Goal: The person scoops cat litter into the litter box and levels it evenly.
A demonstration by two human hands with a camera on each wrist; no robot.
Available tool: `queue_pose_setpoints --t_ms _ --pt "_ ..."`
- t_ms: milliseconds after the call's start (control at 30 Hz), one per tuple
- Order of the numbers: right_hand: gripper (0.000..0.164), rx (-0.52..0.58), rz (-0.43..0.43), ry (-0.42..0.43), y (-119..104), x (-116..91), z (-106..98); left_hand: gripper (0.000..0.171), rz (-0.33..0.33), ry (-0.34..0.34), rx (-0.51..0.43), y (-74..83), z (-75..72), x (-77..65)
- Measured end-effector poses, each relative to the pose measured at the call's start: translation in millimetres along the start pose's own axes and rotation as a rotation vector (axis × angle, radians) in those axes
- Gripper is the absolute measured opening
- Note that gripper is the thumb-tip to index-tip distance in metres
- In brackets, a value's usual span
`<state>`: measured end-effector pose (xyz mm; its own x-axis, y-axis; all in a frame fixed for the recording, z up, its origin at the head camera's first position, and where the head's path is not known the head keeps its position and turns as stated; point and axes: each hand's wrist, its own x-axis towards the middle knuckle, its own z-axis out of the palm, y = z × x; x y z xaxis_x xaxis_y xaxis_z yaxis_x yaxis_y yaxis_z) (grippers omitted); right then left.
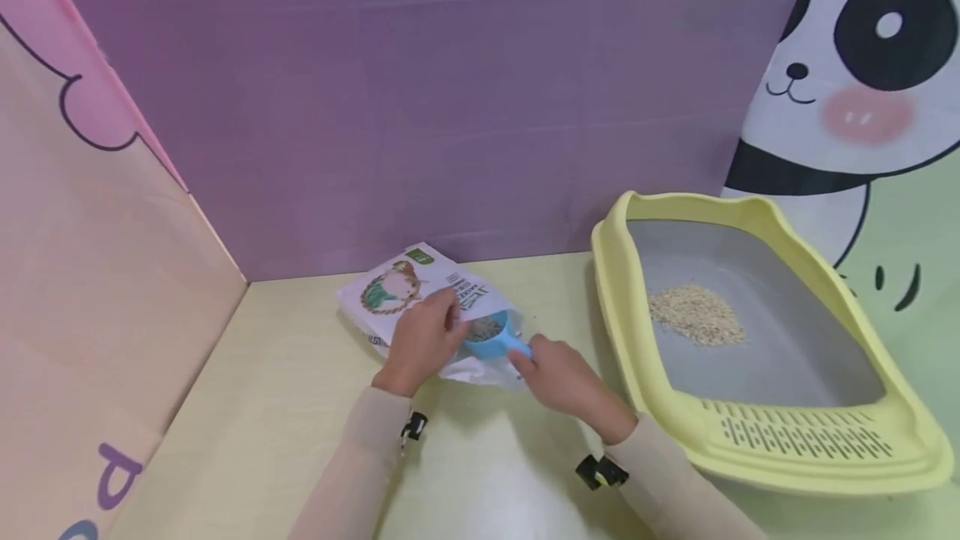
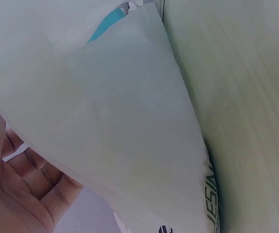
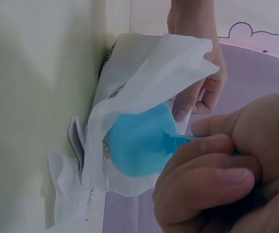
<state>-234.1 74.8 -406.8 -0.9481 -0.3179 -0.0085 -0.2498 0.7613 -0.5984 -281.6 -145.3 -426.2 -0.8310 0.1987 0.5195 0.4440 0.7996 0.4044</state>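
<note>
While the blue scoop is clamped in the fingers of the right hand, its bowl is held left of them, in the bag's mouth, the bag being gripped by the left hand.

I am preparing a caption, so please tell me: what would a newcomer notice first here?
Probably the large yellow tray at the right of the head view, with pale granules inside, and the printed panda at upper right. Then, near the middle, the blue scoop, held by the right hand at the mouth of the white bag, with the left hand at its edge.
</note>
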Motion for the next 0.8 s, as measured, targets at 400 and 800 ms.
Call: queue_pose_setpoints --t_ms 400,800 --pt "0.028 0.094 0.027 0.033 5 -24 3 0.028 -0.001 0.002 0.004 -0.8 0.3 -0.3" --pt "0.024 0.146 0.047 0.044 15 -47 4 0.03 -0.014 0.01 0.008 0.1 0.6 -0.6"
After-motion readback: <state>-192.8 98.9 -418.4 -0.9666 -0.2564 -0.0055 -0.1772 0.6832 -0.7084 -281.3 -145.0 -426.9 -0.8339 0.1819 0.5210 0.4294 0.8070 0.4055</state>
